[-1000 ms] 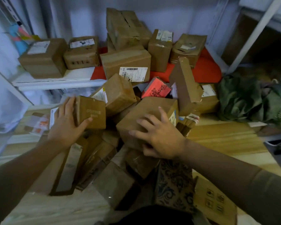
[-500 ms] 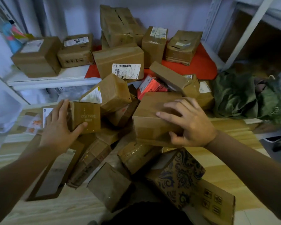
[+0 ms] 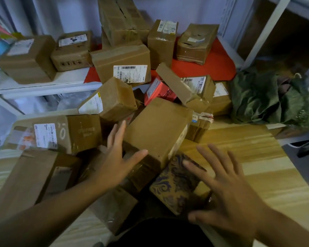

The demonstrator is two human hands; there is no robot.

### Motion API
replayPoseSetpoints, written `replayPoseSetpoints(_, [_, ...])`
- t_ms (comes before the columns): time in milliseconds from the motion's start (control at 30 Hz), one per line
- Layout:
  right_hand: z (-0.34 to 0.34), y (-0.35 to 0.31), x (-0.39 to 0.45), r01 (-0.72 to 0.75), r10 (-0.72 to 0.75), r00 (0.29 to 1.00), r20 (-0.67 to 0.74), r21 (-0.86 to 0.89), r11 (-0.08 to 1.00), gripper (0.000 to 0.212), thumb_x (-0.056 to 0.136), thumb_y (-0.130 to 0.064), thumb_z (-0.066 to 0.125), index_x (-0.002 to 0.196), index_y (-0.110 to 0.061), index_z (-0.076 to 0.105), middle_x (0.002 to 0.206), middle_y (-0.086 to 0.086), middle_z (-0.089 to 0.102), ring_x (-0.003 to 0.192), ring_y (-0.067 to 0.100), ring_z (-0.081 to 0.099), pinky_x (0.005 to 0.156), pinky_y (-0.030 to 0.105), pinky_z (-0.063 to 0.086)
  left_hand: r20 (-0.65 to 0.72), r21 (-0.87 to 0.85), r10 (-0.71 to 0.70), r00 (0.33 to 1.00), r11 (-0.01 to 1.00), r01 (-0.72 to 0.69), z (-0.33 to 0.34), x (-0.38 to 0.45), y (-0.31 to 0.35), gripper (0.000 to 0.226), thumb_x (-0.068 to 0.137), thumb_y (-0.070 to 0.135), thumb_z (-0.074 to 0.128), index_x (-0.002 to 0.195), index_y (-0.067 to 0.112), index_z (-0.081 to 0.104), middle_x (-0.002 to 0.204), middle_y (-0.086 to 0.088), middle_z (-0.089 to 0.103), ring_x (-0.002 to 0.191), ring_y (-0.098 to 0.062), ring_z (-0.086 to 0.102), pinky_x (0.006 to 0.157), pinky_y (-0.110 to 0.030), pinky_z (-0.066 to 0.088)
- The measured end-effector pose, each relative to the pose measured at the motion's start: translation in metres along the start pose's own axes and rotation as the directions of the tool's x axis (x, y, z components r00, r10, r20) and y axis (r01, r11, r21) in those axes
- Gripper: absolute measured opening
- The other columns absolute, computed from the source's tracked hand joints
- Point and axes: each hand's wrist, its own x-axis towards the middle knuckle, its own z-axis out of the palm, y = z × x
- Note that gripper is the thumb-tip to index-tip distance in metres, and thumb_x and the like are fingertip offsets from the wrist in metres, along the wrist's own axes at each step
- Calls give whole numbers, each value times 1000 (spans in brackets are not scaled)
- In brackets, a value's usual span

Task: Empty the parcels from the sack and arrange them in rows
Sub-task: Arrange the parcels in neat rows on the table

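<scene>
From the head view, both my hands had just come off the boxes. My left hand (image 3: 118,161) had let go of the small printed carton (image 3: 84,132), which now lay well off to that hand's left, resting against a labelled parcel (image 3: 45,136). That hand was spread flat, fingers splayed, its thumb touching the near corner of the big plain box (image 3: 157,132) directly ahead of it. My right hand (image 3: 227,191) had released that same big box, which had tipped down to lean between my two hands. The right hand was open too, fingers fanned, hovering over the patterned box (image 3: 175,186) just beneath and to its left; whether it touched, I could not tell.

Neither hand held anything. The parcels were still a loose heap ahead of and between my hands on the wooden floor (image 3: 248,157), with several more on the shelf (image 3: 43,82) beyond. The green sack (image 3: 268,98) lay crumpled far off my right hand's side, apparently emptied. I judged the emptying done and the rows hardly begun; the next step looked like picking one box to place.
</scene>
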Motion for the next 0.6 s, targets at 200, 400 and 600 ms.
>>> replayPoseSetpoints(200, [43,16,-31,-249,245,966,85,37,968,104,66,-91,45,155,-49,11,164,6,19,142,34,33,93,57,52,-28,94,100,995,991,-97,38,11,21,107,61,86,57,151,46,15,144,25,-3,138,-14,19,114,-35,30])
replayPoseSetpoints(400, [43,92,-14,-581,589,808,-29,135,803,82,79,-79,27,152,-50,5,162,0,13,126,30,52,80,48,58,-58,366,396,917,863,-349,51,20,72,93,71,73,64,149,42,24,157,11,1,145,-20,14,105,-42,40])
replayPoseSetpoints(600, [57,167,4,-715,947,317,-55,642,277,53,102,-46,43,145,-14,42,140,22,51,119,42,55,95,50,43,-89,379,532,842,800,-465,82,42,120,100,70,64,74,150,25,26,158,-4,13,143,-24,25,113,-42,33])
